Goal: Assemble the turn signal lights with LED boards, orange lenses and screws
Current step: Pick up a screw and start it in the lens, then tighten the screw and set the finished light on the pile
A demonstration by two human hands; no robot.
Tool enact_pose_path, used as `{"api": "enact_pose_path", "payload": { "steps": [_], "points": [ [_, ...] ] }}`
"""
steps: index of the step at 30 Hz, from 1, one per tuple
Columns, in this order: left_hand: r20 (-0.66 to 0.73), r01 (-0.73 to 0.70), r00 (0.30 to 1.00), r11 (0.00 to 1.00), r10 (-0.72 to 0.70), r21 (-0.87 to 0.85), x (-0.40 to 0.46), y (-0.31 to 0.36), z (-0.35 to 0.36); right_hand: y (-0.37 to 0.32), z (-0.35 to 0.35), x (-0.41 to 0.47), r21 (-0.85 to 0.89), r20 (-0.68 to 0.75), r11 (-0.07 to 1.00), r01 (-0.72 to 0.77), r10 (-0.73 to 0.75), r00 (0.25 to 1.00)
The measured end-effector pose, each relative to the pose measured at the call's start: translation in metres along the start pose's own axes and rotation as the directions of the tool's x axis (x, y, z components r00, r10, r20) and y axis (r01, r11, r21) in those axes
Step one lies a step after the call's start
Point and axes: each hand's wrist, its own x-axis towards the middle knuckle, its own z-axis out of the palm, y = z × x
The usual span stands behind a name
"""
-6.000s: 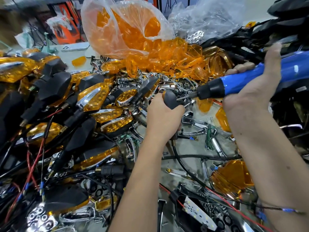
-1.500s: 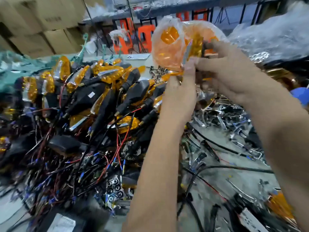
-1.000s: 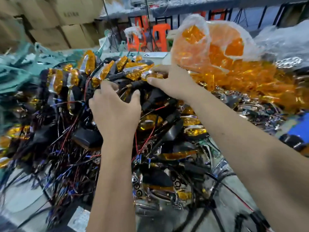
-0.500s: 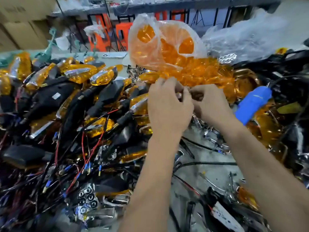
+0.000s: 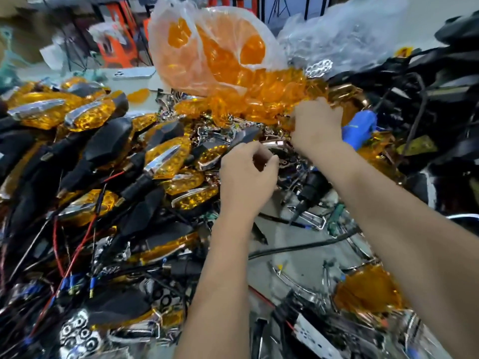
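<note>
Finished turn signal lights (image 5: 85, 141) piling left of left hand (image 5: 247, 177), pinching unclear small part; right hand (image 5: 317, 125) digging fingers curled into loose orange lenses (image 5: 259, 97); many units remaining.

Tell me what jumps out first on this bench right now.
A clear plastic bag of orange lenses at top centre spills loose lenses toward the right hand, which digs into them. Left of it lies a heap of black-bodied turn signal lights with amber faces, tangled in wires. The blue-handled electric screwdriver lies just right of the right hand.

orange lenses (image 5: 261, 99), black housings (image 5: 108, 141), blue screwdriver (image 5: 359, 128)
</note>
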Motion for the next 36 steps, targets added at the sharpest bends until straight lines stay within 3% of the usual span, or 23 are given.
{"api": "enact_pose_path", "payload": {
  "steps": [3,7,10,13,17,21,23,27,31,36],
  "points": [
    [-0.030,0.033,0.999,0.999,-0.035,-0.035,0.000,-0.001,-0.001,0.015,-0.006,-0.005,0.096,-0.035,0.995,-0.011,0.015,0.999],
    [-0.055,0.008,0.998,0.994,-0.014,-0.108,-0.001,0.008,0.004,0.036,-0.033,-0.031,0.379,-0.026,0.924,0.044,-0.037,0.999],
    [0.046,0.086,0.996,0.925,-0.074,-0.371,-0.002,0.013,0.002,0.044,-0.053,-0.057,0.639,0.105,0.765,0.074,-0.182,0.978],
    [0.191,0.131,0.981,0.852,-0.038,-0.506,-0.001,0.010,-0.003,0.040,-0.059,-0.071,0.788,0.086,0.609,0.092,-0.257,0.962],
    [0.103,0.133,0.990,0.838,-0.092,-0.529,0.001,0.003,-0.009,0.034,-0.047,-0.071,0.791,0.036,0.606,0.079,-0.176,0.984],
    [-0.019,0.219,0.958,0.771,-0.287,-0.599,0.007,-0.001,-0.015,0.021,-0.035,-0.072,0.646,0.010,0.750,0.142,-0.194,0.981],
    [-0.014,0.273,0.927,0.701,-0.374,-0.659,0.010,-0.002,-0.019,0.007,-0.030,-0.077,0.535,0.086,0.823,0.190,-0.276,0.957],
    [0.070,0.353,0.898,0.617,-0.434,-0.703,0.010,-0.001,-0.023,-0.013,-0.017,-0.083,0.264,0.190,0.933,0.243,-0.297,0.936],
    [0.175,0.437,0.872,0.567,-0.457,-0.698,0.010,-0.004,-0.026,0.001,-0.019,-0.078,0.442,0.242,0.877,0.185,-0.316,0.917],
    [0.192,0.448,0.861,0.524,-0.472,-0.724,0.009,-0.004,-0.026,0.022,-0.022,-0.077,0.764,0.150,0.645,0.023,-0.211,0.966]
  ]
}}
